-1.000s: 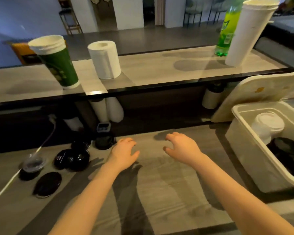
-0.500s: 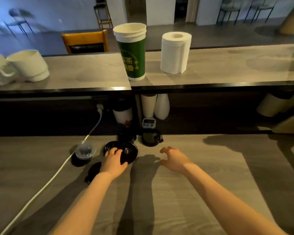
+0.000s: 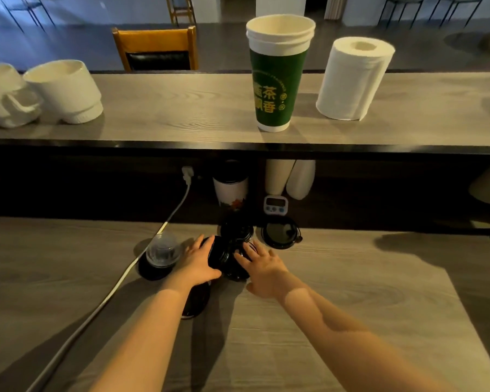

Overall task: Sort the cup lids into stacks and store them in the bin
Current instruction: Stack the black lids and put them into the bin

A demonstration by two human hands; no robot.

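Two hands close on a cluster of black lids (image 3: 224,254) near the back edge of the worktop (image 3: 351,321), apparently to square them into one stack. The left hand (image 3: 198,263) grips the cluster from its left side, fingers curled round the rim. The right hand (image 3: 263,264) lies against the opposite side, fingers spread and fairly straight, seemingly to steady the pile. Whether any lid is lifted clear of the surface cannot be told in the dim light.

More lids wait close by, likely left loose until their kind is gathered. A round black lid (image 3: 236,229) touches the cluster from behind and a flap-top lid (image 3: 280,232) lies just to the right. To the left, a clear dome lid (image 3: 161,250) sits on a dark lid (image 3: 153,273). Another black lid (image 3: 195,302) shows partly under the left forearm.

The bin is out of view, so none of these lids is stored yet. A white cable (image 3: 164,230) runs beside the dome lid, close enough to snag. A small timer (image 3: 275,205) stands behind the lids. A green paper cup (image 3: 279,77), a paper roll (image 3: 354,80) and white mugs (image 3: 63,91) stand on the upper worktop (image 3: 181,108).
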